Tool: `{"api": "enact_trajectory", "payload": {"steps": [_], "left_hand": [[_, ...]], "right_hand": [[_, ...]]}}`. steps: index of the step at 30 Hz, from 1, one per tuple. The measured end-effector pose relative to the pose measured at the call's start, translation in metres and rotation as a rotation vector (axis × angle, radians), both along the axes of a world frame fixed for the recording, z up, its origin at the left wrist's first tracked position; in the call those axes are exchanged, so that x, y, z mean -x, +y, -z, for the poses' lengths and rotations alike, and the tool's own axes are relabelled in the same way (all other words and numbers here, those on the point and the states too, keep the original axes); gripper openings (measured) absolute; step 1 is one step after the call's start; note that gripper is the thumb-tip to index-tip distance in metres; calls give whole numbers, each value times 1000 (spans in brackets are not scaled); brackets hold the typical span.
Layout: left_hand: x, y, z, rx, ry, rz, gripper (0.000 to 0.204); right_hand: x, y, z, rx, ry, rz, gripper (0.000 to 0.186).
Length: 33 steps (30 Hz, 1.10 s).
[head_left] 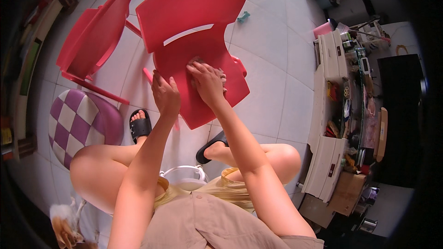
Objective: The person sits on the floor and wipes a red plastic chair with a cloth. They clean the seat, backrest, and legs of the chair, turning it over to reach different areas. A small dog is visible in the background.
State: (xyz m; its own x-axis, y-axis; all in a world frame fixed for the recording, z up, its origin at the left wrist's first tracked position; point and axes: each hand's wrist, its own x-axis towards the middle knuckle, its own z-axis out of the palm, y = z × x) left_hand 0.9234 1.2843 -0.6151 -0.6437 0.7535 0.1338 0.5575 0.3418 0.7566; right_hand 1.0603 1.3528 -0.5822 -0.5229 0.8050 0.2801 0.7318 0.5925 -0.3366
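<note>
A red plastic chair (191, 7) stands in front of me, its seat toward me and its slotted backrest on the far side. My right hand (206, 80) presses a crumpled, pale cloth (223, 79) against the seat. Parts of the cloth stick out past the fingers, and the rest is hidden under the hand. At the seat's left edge is my left hand (166, 93), fingers stretched out and thumb apart, holding nothing. Whether it touches the edge I cannot tell.
A second red chair (90, 37) stands at the left, beside a purple-and-white checkered stool (76, 124). Beyond the chair, a small teal toy (243, 17) lies on the tiled floor (265, 60). White drawers (328, 55) and cluttered shelves line the right. A brown-and-white animal (66, 223) is at lower left.
</note>
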Motion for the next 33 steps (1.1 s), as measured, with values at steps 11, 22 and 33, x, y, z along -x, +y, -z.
{"api": "enact_trajectory", "payload": {"steps": [11, 22, 33], "left_hand": [[5, -4, -11, 61, -140, 20, 63], [8, -11, -5, -16, -240, 75, 62], [7, -12, -6, -104, -274, 111, 59]], "right_hand": [[23, 78, 30, -192, 64, 396, 43], [82, 26, 2, 163, 417, 66, 43], [66, 13, 20, 80, 438, -235, 44]]}}
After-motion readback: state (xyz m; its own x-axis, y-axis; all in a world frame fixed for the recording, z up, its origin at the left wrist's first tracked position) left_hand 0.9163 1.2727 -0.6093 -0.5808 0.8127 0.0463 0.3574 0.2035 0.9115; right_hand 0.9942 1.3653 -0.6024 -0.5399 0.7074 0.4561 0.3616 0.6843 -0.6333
